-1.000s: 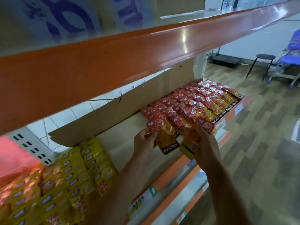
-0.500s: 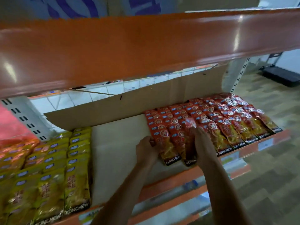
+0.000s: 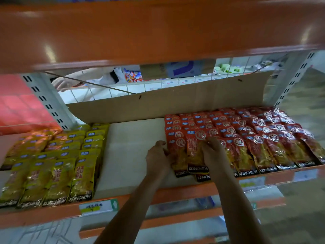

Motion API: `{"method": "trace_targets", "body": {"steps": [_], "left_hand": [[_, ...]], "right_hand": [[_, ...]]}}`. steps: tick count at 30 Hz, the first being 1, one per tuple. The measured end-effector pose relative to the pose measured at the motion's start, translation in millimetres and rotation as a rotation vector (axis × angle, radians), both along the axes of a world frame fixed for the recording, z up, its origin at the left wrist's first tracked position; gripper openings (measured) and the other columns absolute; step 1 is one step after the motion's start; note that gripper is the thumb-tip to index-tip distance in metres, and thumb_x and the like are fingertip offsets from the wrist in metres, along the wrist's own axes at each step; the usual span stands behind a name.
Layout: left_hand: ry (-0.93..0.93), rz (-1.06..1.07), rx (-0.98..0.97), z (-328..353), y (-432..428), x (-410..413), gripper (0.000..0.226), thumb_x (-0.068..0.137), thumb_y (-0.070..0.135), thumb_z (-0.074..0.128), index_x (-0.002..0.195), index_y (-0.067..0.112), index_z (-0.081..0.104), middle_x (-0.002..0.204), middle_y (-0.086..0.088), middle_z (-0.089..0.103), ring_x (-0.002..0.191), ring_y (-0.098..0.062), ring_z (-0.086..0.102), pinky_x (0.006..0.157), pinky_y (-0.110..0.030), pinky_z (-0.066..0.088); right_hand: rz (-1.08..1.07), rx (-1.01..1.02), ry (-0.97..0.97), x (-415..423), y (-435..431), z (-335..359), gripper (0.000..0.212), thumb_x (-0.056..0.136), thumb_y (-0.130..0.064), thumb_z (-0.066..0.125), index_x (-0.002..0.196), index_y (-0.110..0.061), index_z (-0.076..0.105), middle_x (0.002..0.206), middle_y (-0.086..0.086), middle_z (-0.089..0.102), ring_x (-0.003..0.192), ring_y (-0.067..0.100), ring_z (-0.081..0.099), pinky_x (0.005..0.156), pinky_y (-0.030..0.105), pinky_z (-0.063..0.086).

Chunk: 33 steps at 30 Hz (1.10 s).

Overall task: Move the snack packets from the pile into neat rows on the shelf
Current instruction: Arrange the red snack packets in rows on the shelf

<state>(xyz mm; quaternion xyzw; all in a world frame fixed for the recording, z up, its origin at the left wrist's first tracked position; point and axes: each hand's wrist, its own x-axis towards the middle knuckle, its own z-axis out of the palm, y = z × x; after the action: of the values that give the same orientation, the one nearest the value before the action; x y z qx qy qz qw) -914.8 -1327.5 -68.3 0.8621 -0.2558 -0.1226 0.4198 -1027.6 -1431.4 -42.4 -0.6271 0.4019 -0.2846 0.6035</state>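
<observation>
Two hands are down on the shelf (image 3: 130,155), and we find them both at the left end of the red snack packets (image 3: 263,138). The left hand (image 3: 157,155) sits against the outer edge of the leftmost front packet (image 3: 177,154), fingers curled. The right hand (image 3: 213,154) lies on top of the neighbouring packets, fingertips bent down onto the foil. Whether either one actually grips, we cannot tell. The red packets lie in overlapping rows across the right part of the shelf, reaching a cardboard sheet (image 3: 175,103) at the back. Bare board separates them from the yellow packets (image 3: 58,173) on the left. A price label (image 3: 98,206) sits on the shelf's front edge.
</observation>
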Motion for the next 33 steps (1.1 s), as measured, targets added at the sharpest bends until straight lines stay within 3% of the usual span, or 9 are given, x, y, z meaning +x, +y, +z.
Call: {"method": "trace_targets", "body": {"steps": [3, 5, 8, 11, 14, 21, 24, 30, 33], "left_hand": [[-0.143, 0.048, -0.056, 1, 1, -7, 0.039, 0.088, 0.040, 0.063, 0.121, 0.018, 0.059, 0.111, 0.000, 0.062, 0.090, -0.013, 0.063, 0.080, -0.031, 0.054], [-0.007, -0.010, -0.195, 8, 0, -13, 0.033, 0.093, 0.043, 0.056, 0.116, 0.021, 0.061, 0.109, 0.004, 0.066, 0.087, -0.002, 0.063, 0.077, -0.024, 0.055], [0.235, -0.103, -0.286, 15, 1, -16, 0.026, 0.091, 0.039, 0.061, 0.114, 0.028, 0.059, 0.105, 0.012, 0.067, 0.087, 0.004, 0.064, 0.073, -0.012, 0.053], [0.236, -0.105, -0.243, 8, 5, -13, 0.034, 0.087, 0.034, 0.068, 0.119, 0.026, 0.060, 0.108, 0.009, 0.069, 0.091, -0.001, 0.066, 0.079, -0.019, 0.055], [0.248, -0.088, -0.154, 3, 11, -10, 0.034, 0.085, 0.034, 0.070, 0.117, 0.025, 0.060, 0.101, 0.011, 0.066, 0.085, 0.001, 0.062, 0.071, -0.014, 0.050], [0.131, -0.102, 0.037, -3, 17, -10, 0.038, 0.084, 0.035, 0.071, 0.117, 0.020, 0.061, 0.099, 0.010, 0.065, 0.080, 0.000, 0.057, 0.069, -0.013, 0.047], [0.045, -0.107, 0.113, -2, 16, -9, 0.038, 0.084, 0.037, 0.070, 0.116, 0.018, 0.062, 0.106, 0.004, 0.068, 0.086, -0.005, 0.058, 0.080, -0.021, 0.049], [0.022, -0.077, 0.186, -1, 16, -8, 0.042, 0.083, 0.045, 0.069, 0.115, 0.019, 0.060, 0.107, 0.004, 0.068, 0.086, -0.005, 0.056, 0.076, -0.018, 0.042], [0.027, -0.036, 0.138, 2, 19, -8, 0.045, 0.086, 0.047, 0.064, 0.122, 0.020, 0.058, 0.109, 0.002, 0.068, 0.091, -0.010, 0.062, 0.076, -0.019, 0.044]], "right_hand": [[0.048, -0.073, 0.054, 1, 2, -1, 0.027, 0.091, 0.003, 0.039, 0.072, -0.014, 0.048, 0.052, -0.004, 0.039, 0.041, 0.006, 0.032, 0.039, 0.020, 0.025], [0.051, -0.072, 0.074, 4, 6, -1, 0.024, 0.093, 0.001, 0.040, 0.078, -0.013, 0.053, 0.058, 0.001, 0.049, 0.045, 0.010, 0.041, 0.041, 0.025, 0.033], [0.068, -0.087, 0.104, 8, 14, -3, 0.016, 0.090, -0.007, 0.049, 0.090, -0.014, 0.063, 0.077, 0.008, 0.066, 0.065, 0.023, 0.060, 0.057, 0.036, 0.049], [0.124, -0.272, 0.241, 6, 14, -4, 0.010, 0.091, -0.011, 0.054, 0.089, -0.014, 0.064, 0.075, 0.001, 0.064, 0.064, 0.017, 0.059, 0.056, 0.026, 0.045], [0.159, -0.459, 0.367, 5, 13, -5, 0.009, 0.091, -0.014, 0.059, 0.098, -0.015, 0.065, 0.081, -0.006, 0.059, 0.063, 0.003, 0.051, 0.054, 0.014, 0.039], [0.120, -0.516, 0.406, 5, 14, -4, 0.028, 0.090, -0.009, 0.058, 0.117, -0.013, 0.064, 0.108, 0.003, 0.067, 0.081, 0.009, 0.055, 0.065, 0.017, 0.039], [0.126, -0.506, 0.411, 5, 13, -5, 0.029, 0.090, -0.009, 0.058, 0.118, -0.012, 0.063, 0.112, 0.003, 0.066, 0.088, 0.010, 0.055, 0.073, 0.020, 0.041], [0.137, -0.512, 0.404, 8, 13, -13, 0.025, 0.088, -0.012, 0.061, 0.113, -0.015, 0.066, 0.107, 0.001, 0.067, 0.087, 0.012, 0.059, 0.075, 0.022, 0.043], [0.119, -0.538, 0.369, 13, 19, -16, 0.027, 0.089, -0.010, 0.061, 0.114, -0.016, 0.065, 0.112, 0.002, 0.064, 0.100, 0.018, 0.061, 0.080, 0.023, 0.044]]}}
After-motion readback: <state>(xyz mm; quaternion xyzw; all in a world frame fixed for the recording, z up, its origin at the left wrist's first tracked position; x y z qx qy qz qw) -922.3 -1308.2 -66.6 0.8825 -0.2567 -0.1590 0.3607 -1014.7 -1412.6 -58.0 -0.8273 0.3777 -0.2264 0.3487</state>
